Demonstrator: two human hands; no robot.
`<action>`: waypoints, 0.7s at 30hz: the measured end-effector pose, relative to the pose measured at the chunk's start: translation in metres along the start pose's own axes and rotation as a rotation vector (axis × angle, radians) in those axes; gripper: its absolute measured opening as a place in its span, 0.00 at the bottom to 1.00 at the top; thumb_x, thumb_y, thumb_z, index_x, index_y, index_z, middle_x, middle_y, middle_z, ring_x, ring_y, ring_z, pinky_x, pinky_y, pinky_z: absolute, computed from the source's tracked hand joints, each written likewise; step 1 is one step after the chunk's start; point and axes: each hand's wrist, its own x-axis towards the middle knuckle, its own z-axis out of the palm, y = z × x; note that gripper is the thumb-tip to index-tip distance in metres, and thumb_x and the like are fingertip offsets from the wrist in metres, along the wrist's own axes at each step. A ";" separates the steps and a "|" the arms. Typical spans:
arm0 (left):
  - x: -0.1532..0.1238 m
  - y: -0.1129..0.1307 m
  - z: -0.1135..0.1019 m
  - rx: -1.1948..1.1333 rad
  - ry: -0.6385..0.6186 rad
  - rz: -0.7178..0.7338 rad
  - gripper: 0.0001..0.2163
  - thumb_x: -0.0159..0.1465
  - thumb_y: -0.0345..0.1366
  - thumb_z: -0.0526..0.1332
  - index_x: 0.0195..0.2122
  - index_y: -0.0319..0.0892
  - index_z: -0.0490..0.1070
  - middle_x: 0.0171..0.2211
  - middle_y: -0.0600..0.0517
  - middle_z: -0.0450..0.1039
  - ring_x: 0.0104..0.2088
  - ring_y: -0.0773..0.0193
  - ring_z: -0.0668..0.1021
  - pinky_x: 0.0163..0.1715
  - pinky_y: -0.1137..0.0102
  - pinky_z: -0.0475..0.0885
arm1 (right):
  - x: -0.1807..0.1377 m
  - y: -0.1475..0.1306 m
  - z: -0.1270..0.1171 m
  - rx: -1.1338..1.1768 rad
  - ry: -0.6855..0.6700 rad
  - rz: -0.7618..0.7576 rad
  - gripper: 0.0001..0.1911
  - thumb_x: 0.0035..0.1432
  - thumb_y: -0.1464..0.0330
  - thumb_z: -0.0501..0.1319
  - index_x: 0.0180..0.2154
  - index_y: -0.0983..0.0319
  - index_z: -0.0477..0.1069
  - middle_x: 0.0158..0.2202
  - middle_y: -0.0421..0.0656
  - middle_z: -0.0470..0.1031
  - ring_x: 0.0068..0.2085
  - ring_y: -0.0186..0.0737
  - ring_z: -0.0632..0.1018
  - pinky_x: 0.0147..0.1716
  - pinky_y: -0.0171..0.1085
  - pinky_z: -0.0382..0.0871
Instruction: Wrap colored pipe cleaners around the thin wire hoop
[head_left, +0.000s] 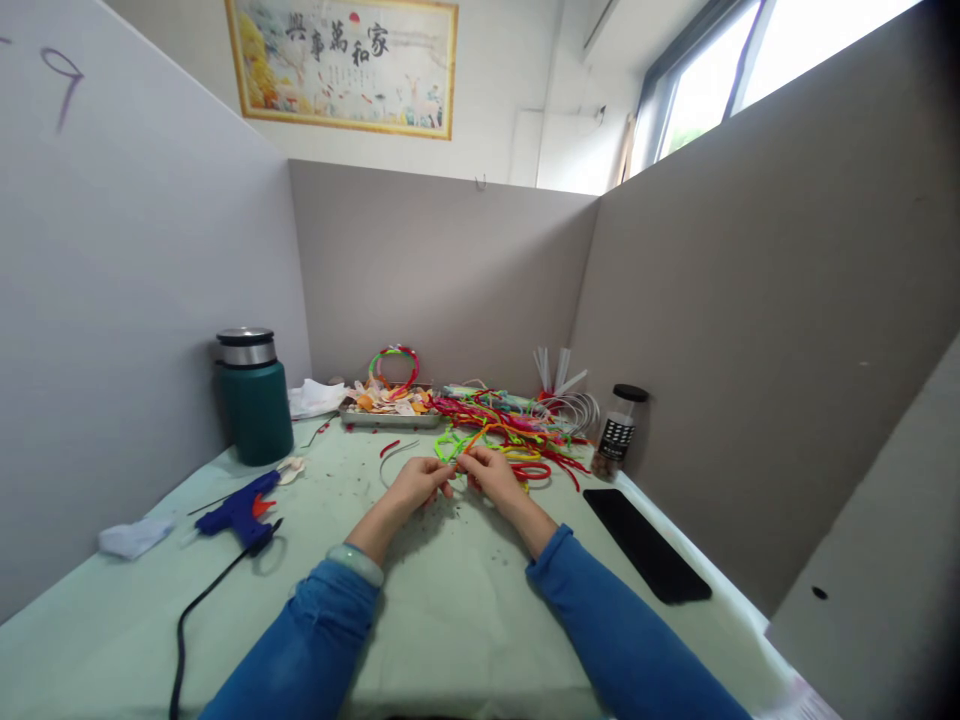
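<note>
Over the middle of the table, my left hand (418, 484) and my right hand (493, 474) are close together, both with fingertips pinched. Between them is a bright green pipe cleaner (448, 446), bent into an angular shape just beyond the fingers. An orange pipe cleaner (480, 434) runs up and right from the right fingertips. The fingers hide where the two strands meet. Behind my right hand lies a tangled pile of pipe cleaners (517, 412) in red, pink, green and yellow. A short red piece (389, 448) rests left of the hands.
A metal tray (390, 420) of petal-like scraps holds a colourful ring (417, 370). At left are a green bottle (256, 412) and a blue glue gun (238, 513) with a black cord. A black-lidded jar (616, 440) and a black flat object (646, 545) lie right. Partitions surround the table.
</note>
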 end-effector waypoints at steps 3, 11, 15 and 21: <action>0.002 -0.002 -0.001 0.045 0.031 -0.020 0.18 0.52 0.50 0.59 0.25 0.37 0.67 0.20 0.52 0.71 0.11 0.76 0.59 0.11 0.76 0.52 | 0.000 0.000 0.003 -0.041 0.002 -0.014 0.13 0.52 0.60 0.58 0.22 0.62 0.65 0.14 0.36 0.63 0.16 0.30 0.62 0.16 0.31 0.53; -0.004 0.003 0.000 0.032 -0.039 0.017 0.17 0.50 0.49 0.60 0.25 0.38 0.67 0.19 0.54 0.70 0.13 0.76 0.59 0.14 0.77 0.52 | -0.001 0.001 0.004 -0.065 -0.024 -0.022 0.13 0.53 0.61 0.57 0.22 0.61 0.64 0.15 0.35 0.63 0.16 0.31 0.63 0.16 0.31 0.53; -0.003 0.004 -0.002 0.100 -0.021 0.038 0.17 0.52 0.50 0.58 0.25 0.38 0.68 0.18 0.55 0.68 0.14 0.75 0.59 0.15 0.76 0.52 | -0.001 -0.001 0.004 -0.082 -0.001 -0.049 0.13 0.53 0.61 0.56 0.22 0.61 0.64 0.15 0.35 0.63 0.17 0.31 0.63 0.17 0.31 0.54; 0.001 0.006 -0.013 0.527 0.367 0.062 0.14 0.59 0.43 0.53 0.27 0.40 0.74 0.24 0.51 0.74 0.24 0.68 0.71 0.25 0.74 0.60 | 0.001 0.000 -0.001 -0.089 0.145 -0.025 0.12 0.54 0.61 0.56 0.22 0.60 0.62 0.14 0.35 0.63 0.16 0.32 0.62 0.19 0.32 0.55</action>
